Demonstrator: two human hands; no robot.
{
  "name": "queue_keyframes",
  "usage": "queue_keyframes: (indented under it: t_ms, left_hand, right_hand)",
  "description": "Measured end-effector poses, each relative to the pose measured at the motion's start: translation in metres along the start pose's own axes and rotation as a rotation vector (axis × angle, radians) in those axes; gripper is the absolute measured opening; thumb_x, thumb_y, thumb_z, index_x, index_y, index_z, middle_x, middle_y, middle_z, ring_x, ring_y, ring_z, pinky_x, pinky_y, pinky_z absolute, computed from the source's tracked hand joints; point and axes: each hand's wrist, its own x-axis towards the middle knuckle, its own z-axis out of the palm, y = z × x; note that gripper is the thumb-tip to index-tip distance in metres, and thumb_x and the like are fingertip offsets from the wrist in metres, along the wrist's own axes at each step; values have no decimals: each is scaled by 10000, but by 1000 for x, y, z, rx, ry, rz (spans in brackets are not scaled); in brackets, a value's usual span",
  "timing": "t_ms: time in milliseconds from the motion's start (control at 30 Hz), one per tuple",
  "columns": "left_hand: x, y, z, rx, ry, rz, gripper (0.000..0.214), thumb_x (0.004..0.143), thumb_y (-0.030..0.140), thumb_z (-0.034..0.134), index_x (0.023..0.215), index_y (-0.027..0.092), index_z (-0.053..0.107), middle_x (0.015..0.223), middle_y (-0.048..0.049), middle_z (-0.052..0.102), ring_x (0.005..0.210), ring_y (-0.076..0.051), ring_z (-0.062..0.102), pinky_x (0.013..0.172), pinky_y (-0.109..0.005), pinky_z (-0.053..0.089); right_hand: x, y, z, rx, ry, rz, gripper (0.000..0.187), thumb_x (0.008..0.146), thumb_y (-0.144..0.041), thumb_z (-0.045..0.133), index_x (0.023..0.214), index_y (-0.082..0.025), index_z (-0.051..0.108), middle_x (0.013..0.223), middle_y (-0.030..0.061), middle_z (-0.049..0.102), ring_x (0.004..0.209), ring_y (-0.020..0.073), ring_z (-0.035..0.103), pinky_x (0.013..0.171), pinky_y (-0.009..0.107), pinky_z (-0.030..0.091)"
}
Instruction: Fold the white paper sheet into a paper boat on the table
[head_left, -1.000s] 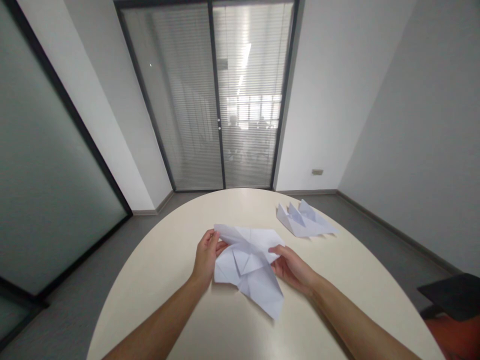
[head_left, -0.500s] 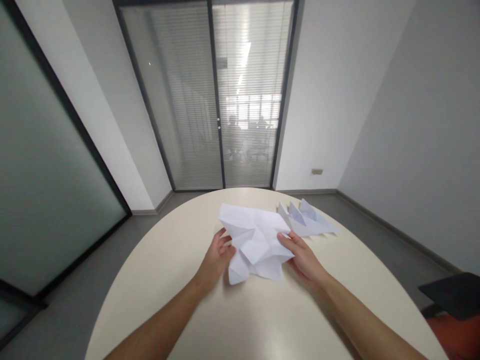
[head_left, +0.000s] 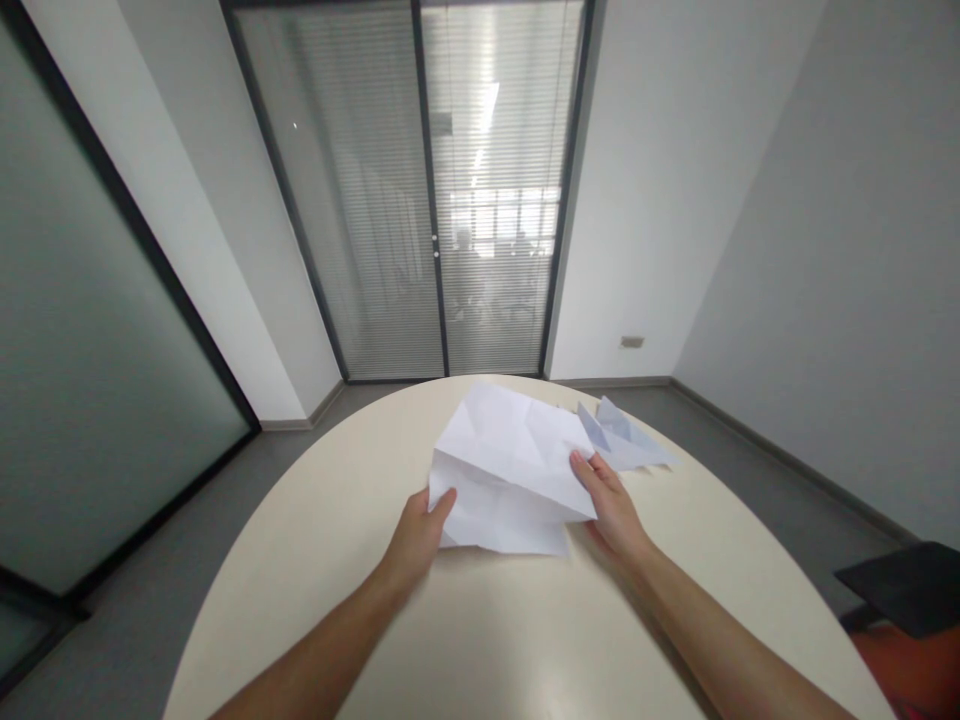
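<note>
A folded white paper model (head_left: 626,440) with pointed peaks lies on the round cream table (head_left: 525,640) toward its far right edge. Past the table's far edge stands a glass double door (head_left: 420,190) in a dark frame, its horizontal blinds let down; what lies behind the slats is too blurred to tell. A frosted glass partition (head_left: 90,370) runs along the left wall. A small wall socket plate (head_left: 631,342) sits low on the white wall right of the door. Grey floor (head_left: 757,470) surrounds the table. A dark flat object (head_left: 904,585) shows beyond the table's near right edge, with something orange-red (head_left: 911,670) below it.
</note>
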Motion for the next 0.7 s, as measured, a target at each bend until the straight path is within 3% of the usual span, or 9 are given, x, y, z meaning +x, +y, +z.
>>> queue_keyframes:
  t_ms: [133, 267, 333, 400, 467, 500, 600, 633, 700]
  left_hand:
    - [0, 8, -12, 6, -176, -73, 338, 721, 366, 731, 950, 118, 717, 840, -103, 756, 749, -241, 708, 673, -306, 537]
    - [0, 9, -31, 244, -415, -130, 276, 682, 297, 738, 911, 142, 721, 720, -87, 731, 532, -217, 642, 506, -294, 486]
    - [1, 7, -37, 400, -248, 36, 320, 631, 229, 752, 946, 181, 732, 851, -107, 753, 681, -261, 691, 627, -339, 536]
    - [0, 4, -37, 587, -2, 221, 529, 612, 201, 761, 1138, 207, 699, 1067, -136, 736, 975, -327, 682, 873, -430, 522]
    - [-2, 3, -31, 756, 66, 398, 645, 663, 209, 741, 1297, 210, 621, 1296, -155, 642, 1233, -350, 560, 1075, -500, 391]
    - [-4, 3, -26, 814, 12, 472, 635, 706, 214, 715, 1330, 219, 599, 1385, -147, 581, 1314, -339, 493, 1134, -509, 326]
    - [-15, 1, -13, 915, -367, 593, 638, 793, 292, 691, 1410, 302, 528, 1582, -83, 347, 1462, -322, 294, 1202, -526, 204]
    - [-18, 0, -10, 949, -473, 589, 668, 812, 325, 687, 1447, 328, 478, 1612, -64, 276, 1489, -333, 219, 1205, -551, 171]
    - [-24, -5, -7, 993, -560, 548, 693, 850, 379, 655, 1493, 348, 398, 1629, -59, 211, 1505, -357, 133, 1197, -601, 124]
  right_hand:
    - [11, -1, -11, -7, 107, -62, 419, 770, -518, 749, 1094, -270, 651, 1047, 37, 756, 908, 250, 719, 785, 377, 585]
    - [18, 3, -23, -134, 70, -70, 508, 804, -493, 725, 1233, -259, 584, 941, 44, 757, 756, 226, 710, 663, 342, 583]
    - [18, 8, -25, -196, 16, -67, 671, 784, -452, 750, 1367, -260, 479, 883, 32, 748, 668, 204, 684, 607, 325, 569]
    - [17, 13, -26, -265, -27, -76, 826, 766, -404, 764, 1469, -276, 350, 919, 29, 736, 688, 194, 676, 629, 325, 570]
    - [15, 18, -24, -368, -62, -106, 860, 770, -374, 748, 1501, -285, 304, 1033, 51, 715, 787, 195, 678, 692, 332, 573]
    - [14, 19, -23, -424, -86, -126, 841, 780, -365, 731, 1504, -288, 309, 1104, 67, 695, 836, 196, 674, 722, 335, 572]
    - [15, 21, -22, -611, -136, -205, 731, 819, -337, 663, 1486, -302, 363, 1298, 93, 608, 921, 205, 657, 788, 367, 563]
    - [16, 20, -23, -700, -128, -252, 686, 833, -325, 635, 1474, -303, 389, 1338, 94, 582, 959, 218, 647, 829, 393, 554]
    - [19, 15, -29, -939, -46, -396, 596, 851, -291, 585, 1434, -281, 458, 1370, 100, 562, 1081, 265, 601, 942, 462, 499]
